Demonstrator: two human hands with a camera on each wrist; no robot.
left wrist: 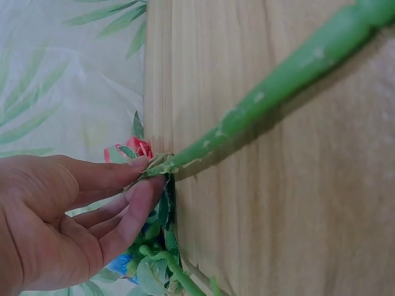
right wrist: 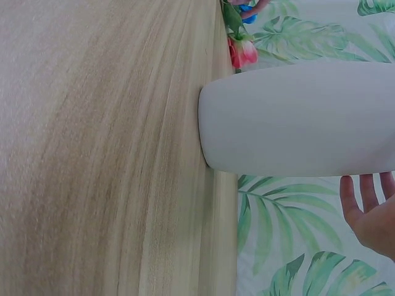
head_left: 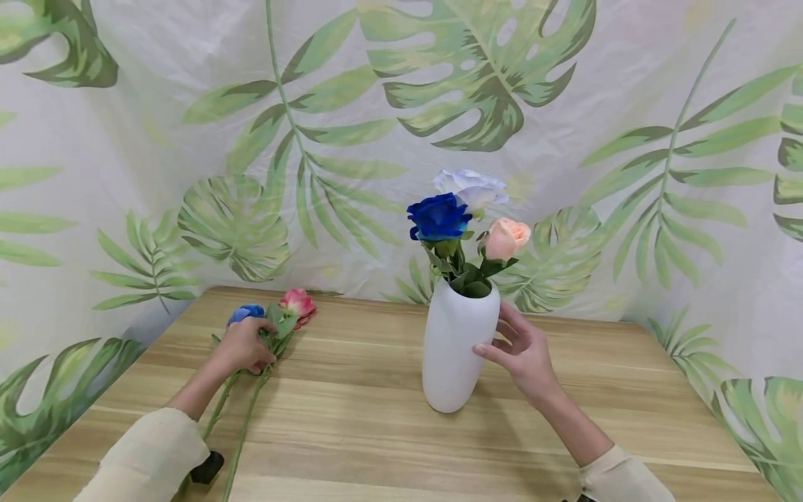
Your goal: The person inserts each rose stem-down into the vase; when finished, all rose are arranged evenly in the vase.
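Note:
A white vase (head_left: 461,348) stands upright on the table, holding a dark blue rose (head_left: 439,217), a pale white-lilac rose (head_left: 473,188) and a peach rose (head_left: 505,239). My right hand (head_left: 523,355) holds the vase from its right side, thumb on the front and fingers toward the back. On the left lie a pink-red rose (head_left: 297,307) and a blue rose (head_left: 246,314), stems toward me. My left hand (head_left: 245,347) pinches the pink-red rose's green stem (left wrist: 234,120) between thumb and fingers. The blue rose's stem (left wrist: 185,280) runs beside it, outside the pinch.
The wooden table (head_left: 351,432) has its back edge close to a hanging leaf-print cloth (head_left: 339,139). A stretch of tabletop separates the lying roses from the vase. A small black object (head_left: 207,467) sits at the left sleeve's cuff.

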